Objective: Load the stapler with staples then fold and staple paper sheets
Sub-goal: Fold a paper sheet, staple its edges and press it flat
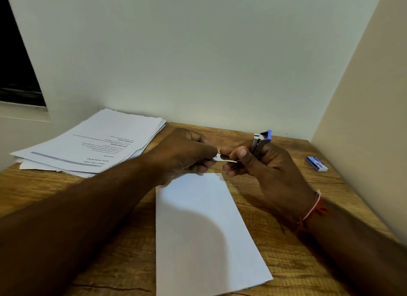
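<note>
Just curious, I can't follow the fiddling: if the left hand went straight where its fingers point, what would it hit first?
Probably the thumb and fingertips of the right hand, just across the silvery strip that the left hand pinches; the stapler stands behind them. Depth is hard to judge.

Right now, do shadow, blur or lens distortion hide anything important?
Head view: dim, with a broad shadow across the blank sheet. Head view: the wide lens bends the edges of the wall. Head view: the stapler in the right hand is clear, the metal strip pinched by the left hand is soft, and print on the paper stack is unreadable.
</note>
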A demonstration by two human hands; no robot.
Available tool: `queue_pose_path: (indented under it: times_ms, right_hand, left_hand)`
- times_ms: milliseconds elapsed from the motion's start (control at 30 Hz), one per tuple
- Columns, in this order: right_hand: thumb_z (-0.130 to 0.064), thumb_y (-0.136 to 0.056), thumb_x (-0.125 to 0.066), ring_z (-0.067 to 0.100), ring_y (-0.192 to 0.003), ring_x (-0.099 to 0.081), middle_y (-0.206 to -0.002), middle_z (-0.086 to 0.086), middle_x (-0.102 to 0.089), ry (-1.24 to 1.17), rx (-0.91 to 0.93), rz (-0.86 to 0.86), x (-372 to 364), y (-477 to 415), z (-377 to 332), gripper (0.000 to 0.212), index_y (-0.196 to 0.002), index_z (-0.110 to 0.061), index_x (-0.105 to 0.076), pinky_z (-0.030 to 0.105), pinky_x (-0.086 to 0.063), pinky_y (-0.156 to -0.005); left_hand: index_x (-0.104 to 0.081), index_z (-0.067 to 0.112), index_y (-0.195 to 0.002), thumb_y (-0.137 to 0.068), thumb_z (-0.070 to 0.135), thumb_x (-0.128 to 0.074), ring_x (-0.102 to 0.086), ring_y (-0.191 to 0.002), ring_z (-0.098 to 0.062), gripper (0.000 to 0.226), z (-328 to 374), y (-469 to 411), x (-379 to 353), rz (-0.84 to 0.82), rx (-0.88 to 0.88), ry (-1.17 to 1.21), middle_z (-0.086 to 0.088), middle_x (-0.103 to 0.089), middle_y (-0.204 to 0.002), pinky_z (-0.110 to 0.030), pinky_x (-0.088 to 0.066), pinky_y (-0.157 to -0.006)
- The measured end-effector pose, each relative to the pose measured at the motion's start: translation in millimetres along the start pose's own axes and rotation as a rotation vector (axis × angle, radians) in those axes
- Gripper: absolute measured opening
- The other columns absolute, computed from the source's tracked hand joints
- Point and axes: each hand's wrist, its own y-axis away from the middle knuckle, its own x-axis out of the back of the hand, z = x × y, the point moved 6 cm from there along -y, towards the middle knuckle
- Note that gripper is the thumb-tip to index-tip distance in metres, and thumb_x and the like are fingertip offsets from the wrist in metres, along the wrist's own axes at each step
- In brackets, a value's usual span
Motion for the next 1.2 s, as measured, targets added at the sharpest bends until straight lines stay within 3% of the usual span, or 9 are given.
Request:
queue_pose_path:
  times_ms: [133,233,333,433,500,633,800,967,1200]
  right_hand:
    - [-0.023,-0.106,-0.058,0.042,-0.098,-0.078,-0.122,0.011,-0.081,0.017,0.014,-0.007,2,-1,-1,0.035,-0.111,0.009,-0.071,0.042,-0.068,-0.082]
    - [-0.024,-0.107,-0.056,0.041,-0.096,-0.077,-0.120,0.012,-0.081,0.048,0.022,0.003,3,-1,-3,0.037,-0.113,0.009,-0.071,0.043,-0.066,-0.078]
    - [-0.027,-0.106,-0.056,0.036,-0.095,-0.078,-0.117,0.009,-0.082,0.092,0.027,0.017,4,-1,-5,0.036,-0.113,0.004,-0.073,0.043,-0.067,-0.077]
    - [-0.035,-0.105,-0.056,0.024,-0.091,-0.077,-0.104,-0.002,-0.082,0.202,0.043,0.002,2,1,-11,0.032,-0.111,-0.011,-0.077,0.032,-0.065,-0.075]
    - [-0.044,-0.102,-0.055,0.017,-0.084,-0.076,-0.093,-0.006,-0.081,0.269,0.046,-0.017,-2,4,-15,0.028,-0.107,-0.026,-0.076,0.025,-0.062,-0.073]
    - [-0.059,-0.097,-0.053,0.017,-0.080,-0.075,-0.090,-0.005,-0.080,0.356,0.033,-0.052,-6,4,-11,0.031,-0.104,-0.037,-0.074,0.033,-0.064,-0.073]
    - [-0.069,-0.090,-0.049,0.012,-0.078,-0.074,-0.085,-0.011,-0.078,0.400,0.024,-0.032,-6,5,-10,0.041,-0.100,-0.035,-0.071,0.027,-0.062,-0.072]
    - [-0.064,-0.092,-0.052,0.010,-0.079,-0.074,-0.086,-0.014,-0.078,0.401,0.047,-0.045,-9,5,-14,0.031,-0.098,-0.039,-0.069,0.021,-0.060,-0.072]
    - [-0.049,-0.111,-0.045,0.017,-0.100,-0.075,-0.102,-0.011,-0.077,0.298,0.084,-0.081,-13,8,-21,0.032,-0.112,-0.029,-0.070,0.023,-0.059,-0.080]
  left_hand:
    - [-0.074,-0.011,-0.095,-0.089,-0.004,-0.079,-0.062,-0.062,-0.025,0.011,1,1,2,-0.016,-0.030,-0.021,-0.021,-0.072,-0.076,-0.037,-0.056,-0.068]
    - [-0.083,0.010,-0.098,-0.090,0.010,-0.088,-0.066,-0.070,-0.012,0.009,12,5,3,0.052,-0.215,-0.246,0.001,-0.076,-0.078,-0.030,-0.054,-0.069]
    - [-0.082,0.030,-0.119,-0.089,0.026,-0.089,-0.075,-0.105,0.002,0.032,28,14,-3,0.093,-0.477,-0.454,0.015,-0.082,-0.109,-0.029,-0.059,-0.093]
    - [-0.075,0.025,-0.137,-0.093,0.025,-0.078,-0.069,-0.134,-0.010,0.044,44,31,-12,0.034,-0.692,-0.398,0.013,-0.078,-0.133,-0.032,-0.053,-0.114]
    - [-0.075,0.019,-0.138,-0.098,0.025,-0.085,-0.070,-0.131,-0.011,0.041,55,42,-18,0.058,-0.806,-0.382,0.010,-0.079,-0.131,-0.028,-0.055,-0.110]
    - [-0.084,0.013,-0.119,-0.097,0.016,-0.087,-0.076,-0.113,-0.007,0.022,64,52,-26,0.134,-0.953,-0.381,0.009,-0.081,-0.114,-0.018,-0.053,-0.099]
    - [-0.084,0.021,-0.116,-0.095,0.022,-0.088,-0.076,-0.107,-0.001,0.021,57,46,-27,0.166,-0.894,-0.363,0.017,-0.080,-0.107,-0.011,-0.052,-0.094]
    - [-0.080,0.030,-0.106,-0.095,0.021,-0.088,-0.073,-0.104,0.006,0.016,55,46,-28,0.188,-0.835,-0.332,0.024,-0.077,-0.103,-0.005,-0.048,-0.091]
    - [-0.083,0.019,-0.104,-0.100,0.016,-0.084,-0.077,-0.101,-0.008,0.004,57,49,-30,0.186,-0.853,-0.308,0.010,-0.082,-0.102,-0.016,-0.054,-0.091]
